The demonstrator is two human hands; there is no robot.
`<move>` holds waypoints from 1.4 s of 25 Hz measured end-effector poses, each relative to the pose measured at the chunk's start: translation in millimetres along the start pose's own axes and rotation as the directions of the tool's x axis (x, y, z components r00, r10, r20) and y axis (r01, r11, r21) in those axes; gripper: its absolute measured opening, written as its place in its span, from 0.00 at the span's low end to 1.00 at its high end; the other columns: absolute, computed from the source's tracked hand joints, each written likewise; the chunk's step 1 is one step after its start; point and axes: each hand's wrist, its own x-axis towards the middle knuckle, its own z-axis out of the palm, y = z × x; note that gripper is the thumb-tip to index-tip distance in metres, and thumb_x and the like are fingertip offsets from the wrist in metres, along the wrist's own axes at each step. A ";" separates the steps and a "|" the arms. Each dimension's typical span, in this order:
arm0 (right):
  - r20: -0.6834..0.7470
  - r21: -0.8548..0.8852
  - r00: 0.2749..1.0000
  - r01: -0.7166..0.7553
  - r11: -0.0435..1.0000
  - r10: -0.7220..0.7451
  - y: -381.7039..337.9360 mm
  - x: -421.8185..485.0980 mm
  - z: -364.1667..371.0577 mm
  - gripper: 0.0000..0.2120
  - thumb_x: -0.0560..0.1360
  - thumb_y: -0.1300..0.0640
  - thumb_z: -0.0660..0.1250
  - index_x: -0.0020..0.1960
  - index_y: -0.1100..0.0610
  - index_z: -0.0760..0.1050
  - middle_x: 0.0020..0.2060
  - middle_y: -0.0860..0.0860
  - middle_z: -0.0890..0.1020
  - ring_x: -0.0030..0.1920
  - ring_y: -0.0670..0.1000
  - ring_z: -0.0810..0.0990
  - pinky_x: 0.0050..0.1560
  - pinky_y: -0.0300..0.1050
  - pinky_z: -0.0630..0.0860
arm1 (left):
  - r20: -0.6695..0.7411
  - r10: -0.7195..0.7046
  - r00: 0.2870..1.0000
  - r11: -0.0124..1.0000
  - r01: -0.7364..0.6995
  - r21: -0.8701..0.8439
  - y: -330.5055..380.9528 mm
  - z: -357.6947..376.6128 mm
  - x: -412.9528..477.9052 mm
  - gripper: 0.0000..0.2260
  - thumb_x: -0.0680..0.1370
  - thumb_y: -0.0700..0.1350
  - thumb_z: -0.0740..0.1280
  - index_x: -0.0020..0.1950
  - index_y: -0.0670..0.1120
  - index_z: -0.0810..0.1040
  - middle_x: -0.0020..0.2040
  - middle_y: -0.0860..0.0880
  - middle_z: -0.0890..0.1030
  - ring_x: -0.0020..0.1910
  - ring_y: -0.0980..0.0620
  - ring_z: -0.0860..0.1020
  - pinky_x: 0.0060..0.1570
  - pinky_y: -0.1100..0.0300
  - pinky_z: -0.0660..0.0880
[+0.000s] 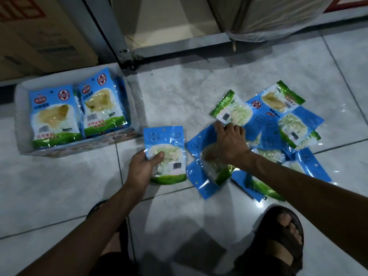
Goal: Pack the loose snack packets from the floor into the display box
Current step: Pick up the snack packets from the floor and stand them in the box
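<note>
Right of the display box (pixel 21 108) holding 2 rows, left hand (pixel 139 168) grasps 1 packet (pixel 169 136); right hand (pixel 229 142) reaches the unpacked pile (pixel 310 120), grip unclear.

Blue everywhere! The 2 boxed packets (pixel 53 114) show sky blue, a red-and-white round badge, yellow filling, red lettering and a green near band. The display box (pixel 22 116) is white inside (its near wall carries a busy multicoloured print). The near packet (pixel 165 154): blue top, pale green-white shreds, green base. The green-edged packet (pixel 232 110) flashes a white label. The pile (pixel 306 162), right: blue and green. The floor (pixel 59 186) is marbled pale grey, the sandal (pixel 282 236) dark brown.
</note>
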 end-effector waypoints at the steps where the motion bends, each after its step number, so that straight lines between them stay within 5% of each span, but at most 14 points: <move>1: 0.001 0.050 1.000 0.002 0.999 -0.002 -0.2 2.8 -2.8 0.48 0.62 0.36 0.75 0.71 0.56 0.58 0.60 0.60 0.72 0.62 0.61 0.70 0.67 0.56 0.62 | 0.017 -0.018 1.000 0.999 0.019 -0.044 1.1 -0.2 0.1 0.12 0.75 0.36 0.70 0.58 0.39 0.81 0.51 0.42 0.85 0.44 0.49 0.84 0.41 0.63 0.81; 4: 0.027 0.192 0.998 0.056 0.980 -0.063 -3.2 4.8 -6.4 0.33 0.65 0.44 0.77 0.64 0.56 0.72 0.57 0.56 0.77 0.58 0.58 0.75 0.58 0.49 0.70 | 0.088 -0.089 0.992 0.984 0.101 -0.146 3.5 -2.6 -1.4 0.12 0.75 0.38 0.70 0.58 0.39 0.81 0.52 0.41 0.85 0.51 0.41 0.83 0.53 0.48 0.80; 6: -0.005 0.311 0.996 0.085 0.946 -0.088 -0.4 1.2 -8.5 0.19 0.70 0.49 0.74 0.55 0.58 0.78 0.50 0.56 0.80 0.52 0.57 0.79 0.47 0.43 0.72 | 0.140 -0.122 0.983 0.973 0.147 -0.179 4.8 0.0 -3.1 0.14 0.74 0.41 0.70 0.59 0.38 0.80 0.52 0.39 0.85 0.50 0.40 0.83 0.53 0.47 0.80; 9: -0.130 0.487 0.991 0.066 0.871 -0.002 -1.9 -1.6 -24.7 0.08 0.74 0.52 0.69 0.45 0.57 0.76 0.42 0.56 0.81 0.44 0.59 0.81 0.41 0.47 0.75 | 0.220 -0.141 0.965 0.953 0.193 -0.233 11.1 -5.5 -4.9 0.19 0.70 0.47 0.71 0.58 0.39 0.81 0.51 0.39 0.85 0.44 0.43 0.85 0.40 0.54 0.81; 12: -0.209 0.551 0.976 0.060 0.832 0.068 -5.7 -7.9 -46.8 0.07 0.77 0.51 0.66 0.44 0.54 0.73 0.40 0.55 0.82 0.39 0.57 0.80 0.36 0.46 0.72 | 0.264 -0.130 0.956 0.947 0.198 -0.252 17.6 -3.8 -2.5 0.21 0.70 0.48 0.72 0.59 0.39 0.80 0.54 0.38 0.84 0.50 0.40 0.84 0.48 0.49 0.81; 14: -0.094 0.775 0.993 0.028 0.631 0.071 -18.1 -14.4 -48.3 0.05 0.78 0.54 0.64 0.49 0.55 0.76 0.45 0.54 0.84 0.44 0.56 0.82 0.40 0.47 0.77 | 0.295 -0.097 0.950 0.945 0.181 -0.271 22.8 0.2 -3.7 0.19 0.72 0.46 0.70 0.61 0.39 0.79 0.56 0.38 0.83 0.54 0.39 0.82 0.56 0.45 0.78; 17: 0.108 0.950 0.993 -0.115 0.291 0.039 -40.0 -29.1 -38.8 0.11 0.81 0.53 0.58 0.52 0.54 0.79 0.47 0.57 0.85 0.49 0.63 0.83 0.49 0.62 0.81 | 0.284 -0.031 0.958 0.966 0.102 -0.237 23.8 13.3 -4.4 0.19 0.75 0.43 0.71 0.64 0.39 0.76 0.57 0.39 0.83 0.55 0.40 0.82 0.55 0.45 0.79; 21: 0.223 0.970 0.973 -0.215 0.117 -0.062 -42.5 -39.0 -37.3 0.19 0.80 0.41 0.56 0.59 0.52 0.78 0.50 0.52 0.85 0.52 0.57 0.84 0.54 0.55 0.80 | 0.255 -0.023 0.967 0.980 0.072 -0.186 21.6 19.9 -5.3 0.20 0.75 0.42 0.72 0.64 0.38 0.75 0.57 0.39 0.83 0.54 0.40 0.83 0.54 0.45 0.79; 24: 0.190 0.957 0.970 -0.148 0.251 -0.152 -37.5 -41.1 -34.2 0.17 0.77 0.48 0.65 0.63 0.51 0.73 0.55 0.49 0.83 0.55 0.52 0.82 0.58 0.57 0.78 | 0.363 -0.025 0.931 0.988 0.078 -0.131 28.9 21.6 -10.1 0.15 0.76 0.42 0.70 0.62 0.41 0.78 0.55 0.41 0.84 0.54 0.42 0.83 0.52 0.49 0.80; 27: 0.187 0.925 0.964 -0.109 0.363 -0.187 -28.7 -34.6 -39.8 0.16 0.78 0.47 0.64 0.62 0.52 0.74 0.55 0.49 0.83 0.55 0.50 0.81 0.57 0.51 0.79 | 0.361 -0.008 0.933 0.994 0.046 -0.096 33.8 24.9 -8.7 0.19 0.73 0.40 0.73 0.63 0.42 0.77 0.55 0.42 0.84 0.53 0.42 0.83 0.53 0.48 0.79; 30: -0.022 0.708 1.000 0.017 0.706 -0.001 8.1 -5.7 -57.3 0.18 0.78 0.47 0.65 0.61 0.58 0.76 0.53 0.52 0.80 0.50 0.51 0.78 0.44 0.39 0.74 | 0.250 0.016 0.968 0.994 0.012 -0.109 35.9 25.0 -2.7 0.23 0.68 0.40 0.75 0.62 0.42 0.75 0.53 0.43 0.85 0.49 0.44 0.85 0.47 0.51 0.80; 32: -0.168 0.479 0.973 -0.058 0.876 0.157 45.9 21.9 -63.7 0.28 0.73 0.47 0.72 0.67 0.59 0.70 0.60 0.57 0.75 0.58 0.55 0.74 0.55 0.43 0.72 | 0.218 0.021 0.976 0.990 0.010 -0.139 37.7 23.8 -0.5 0.27 0.66 0.40 0.76 0.64 0.43 0.73 0.54 0.44 0.85 0.49 0.45 0.85 0.46 0.51 0.80; 35: -0.035 0.267 0.981 -0.177 0.947 0.193 79.0 49.4 -55.2 0.44 0.67 0.45 0.75 0.73 0.60 0.58 0.67 0.63 0.67 0.67 0.62 0.66 0.69 0.57 0.65 | 0.152 0.064 0.986 0.989 -0.042 -0.143 40.8 22.3 -1.1 0.30 0.70 0.36 0.74 0.68 0.47 0.68 0.52 0.49 0.85 0.46 0.51 0.85 0.42 0.55 0.81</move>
